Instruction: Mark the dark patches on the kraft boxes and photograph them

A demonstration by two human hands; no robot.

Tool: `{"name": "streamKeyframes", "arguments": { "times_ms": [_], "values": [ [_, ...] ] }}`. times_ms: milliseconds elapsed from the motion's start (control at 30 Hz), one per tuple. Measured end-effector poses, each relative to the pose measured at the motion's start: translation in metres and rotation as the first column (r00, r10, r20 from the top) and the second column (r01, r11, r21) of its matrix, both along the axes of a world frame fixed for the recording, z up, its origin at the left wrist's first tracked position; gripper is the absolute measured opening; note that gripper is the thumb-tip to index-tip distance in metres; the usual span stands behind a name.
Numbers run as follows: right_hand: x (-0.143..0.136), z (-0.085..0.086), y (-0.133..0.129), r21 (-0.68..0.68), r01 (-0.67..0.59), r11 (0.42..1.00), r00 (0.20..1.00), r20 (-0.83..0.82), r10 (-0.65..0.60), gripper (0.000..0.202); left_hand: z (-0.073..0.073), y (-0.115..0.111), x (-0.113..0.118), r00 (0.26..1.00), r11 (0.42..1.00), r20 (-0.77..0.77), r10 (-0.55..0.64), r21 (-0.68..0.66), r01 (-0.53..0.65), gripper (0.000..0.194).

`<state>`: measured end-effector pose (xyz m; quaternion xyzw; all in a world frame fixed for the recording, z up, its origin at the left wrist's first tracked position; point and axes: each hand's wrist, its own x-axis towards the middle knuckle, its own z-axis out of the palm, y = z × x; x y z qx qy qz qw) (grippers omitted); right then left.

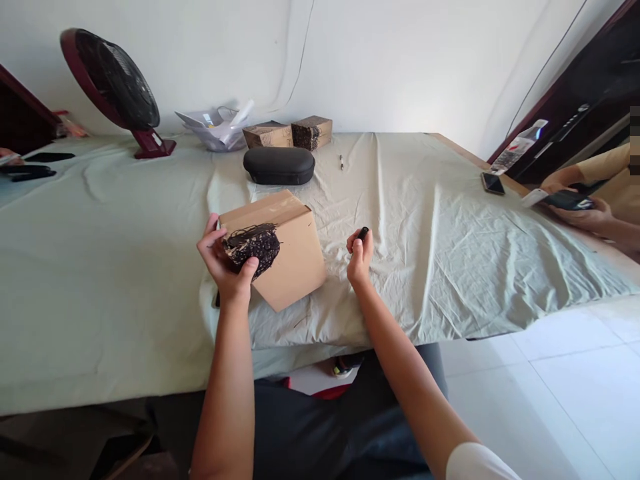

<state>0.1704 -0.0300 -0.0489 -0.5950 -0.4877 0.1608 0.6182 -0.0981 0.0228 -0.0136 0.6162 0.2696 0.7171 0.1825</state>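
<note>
Head view: left hand (231, 283), clamped on the cardboard box (295, 263), should brace it steadily; right hand (359, 262) grips a black cylinder (363, 233).

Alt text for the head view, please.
The left hand grips a cardboard box at its black-scribbled corner, while the right hand holds a small black object. Behind them sit a black case and a fan.

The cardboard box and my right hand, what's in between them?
Just wrinkled pale green cloth. The head view shows nothing else lying on that short stretch between the cardboard box and your right hand.
</note>
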Motion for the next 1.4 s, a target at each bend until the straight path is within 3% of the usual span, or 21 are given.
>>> {"name": "streamKeyframes", "arguments": {
  "times_ms": [100,233,367,467,700,967,1033,1133,1200,1267,1333,1400],
  "values": [
    [0.004,0.007,0.003,0.163,0.081,0.983,0.979,-0.197,-0.048,0.045,-0.001,0.001,0.0,1.0,1.0,0.003,-0.013,0.009,0.013,0.086],
    [0.012,0.008,0.008,0.132,0.067,0.989,0.958,-0.286,-0.027,0.055,-0.003,0.004,0.0,0.999,0.999,-0.027,0.03,-0.01,-0.03,0.098],
    [0.015,0.01,0.008,0.113,-0.043,0.993,0.951,-0.3,0.075,0.058,-0.003,0.005,0.001,0.999,0.999,-0.028,0.036,-0.013,-0.036,0.098],
    [0.012,0.013,0.005,0.194,-0.086,0.977,0.943,-0.299,0.143,0.056,-0.002,0.004,0.001,0.999,1.0,-0.015,0.029,-0.002,-0.029,0.098],
    [0.004,0.017,0.002,0.199,-0.078,0.977,0.972,-0.204,0.119,0.068,-0.001,0.003,-0.001,0.997,0.999,-0.057,0.049,0.009,-0.049,0.096],
    [0.009,0.018,0.003,0.091,-0.029,0.995,0.959,-0.277,0.053,0.054,-0.002,0.002,-0.001,0.99,0.995,-0.103,0.096,-0.03,-0.099,0.104],
    [0.01,0.016,0.003,0.104,-0.004,0.995,0.981,-0.192,0.024,0.054,-0.002,0.002,-0.001,0.991,0.995,-0.104,0.088,-0.035,-0.092,0.107],
    [0.009,0.008,0.004,0.027,0.019,0.999,0.989,0.149,-0.023,0.047,-0.004,0.004,0.0,0.993,0.997,-0.09,0.073,-0.027,-0.076,0.107],
    [0.007,0.001,0.008,-0.17,0.071,0.983,0.906,0.423,0.007,0.036,-0.005,0.005,0.0,0.997,0.999,-0.062,0.04,-0.009,-0.041,0.104],
    [0.005,-0.007,0.012,-0.375,0.164,0.913,0.8,0.591,0.099,0.031,-0.005,0.006,0.0,0.999,1.0,-0.033,-0.008,-0.003,0.008,0.102],
    [0.005,-0.012,0.015,-0.47,0.211,0.857,0.77,0.62,0.15,0.041,-0.004,0.005,-0.001,0.999,0.998,-0.01,-0.053,-0.028,0.053,0.101],
    [0.005,-0.013,0.015,-0.426,0.087,0.901,0.83,0.531,0.171,0.051,-0.003,0.004,-0.002,0.997,0.994,0.013,-0.078,-0.074,0.078,0.1]
  ]
}}
